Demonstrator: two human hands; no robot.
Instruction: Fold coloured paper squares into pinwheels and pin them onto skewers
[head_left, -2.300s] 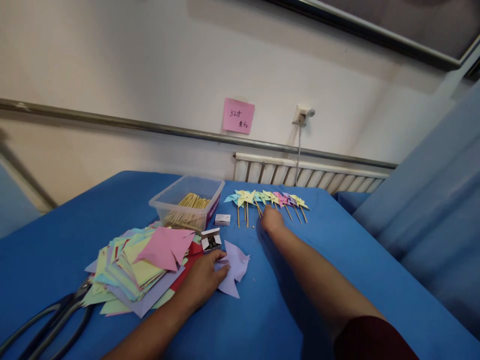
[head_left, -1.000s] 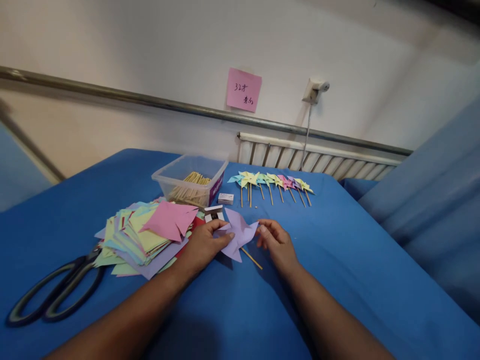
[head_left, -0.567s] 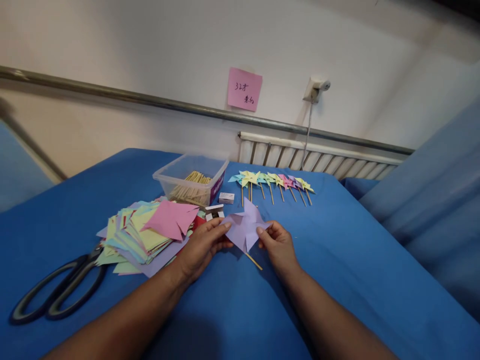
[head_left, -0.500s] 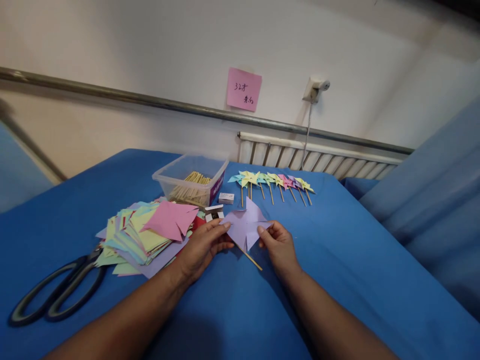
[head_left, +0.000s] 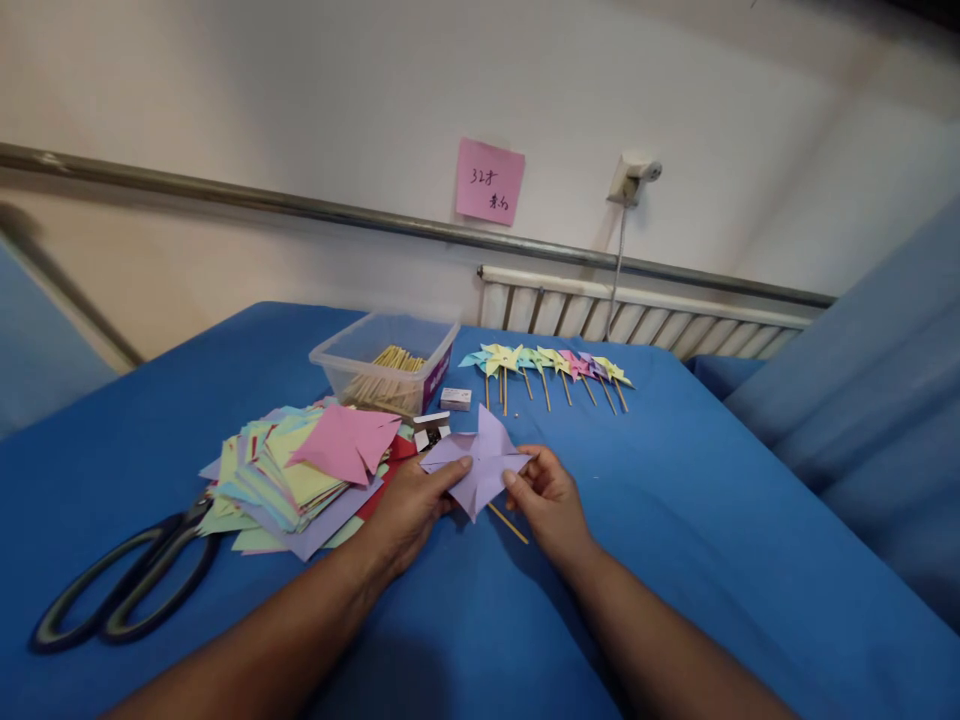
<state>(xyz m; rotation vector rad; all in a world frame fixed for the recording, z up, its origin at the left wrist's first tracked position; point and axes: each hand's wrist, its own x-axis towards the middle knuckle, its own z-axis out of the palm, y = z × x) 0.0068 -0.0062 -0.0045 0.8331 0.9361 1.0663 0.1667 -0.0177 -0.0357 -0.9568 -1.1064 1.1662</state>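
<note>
Between both hands is a purple square of paper (head_left: 484,468), cut in from its corners like a pinwheel. My left hand (head_left: 412,505) pinches its left side, thumb on top near the centre. With thumb and fingers, my right hand (head_left: 551,497) grips the right-hand flap. A thin wooden stick (head_left: 510,524) shows beneath the paper, its upper part hidden. Close behind my left hand stands an opened small box (head_left: 432,432) with dark bits inside. Left of that hand lies a pile of coloured paper (head_left: 292,475), topped by a pink cut sheet (head_left: 349,443).
Large scissors (head_left: 135,580) lie at the left, blades partly under the paper pile. Behind stand a clear plastic tub (head_left: 330,375) of wooden sticks and a small white box (head_left: 456,399). Several finished pinwheels (head_left: 547,362) lie in a row at the back, near a radiator (head_left: 570,305).
The purple paper has turned and shifted slightly left. My left thumb has slid further onto it, toward the centre. My right hand keeps its pinch.
</note>
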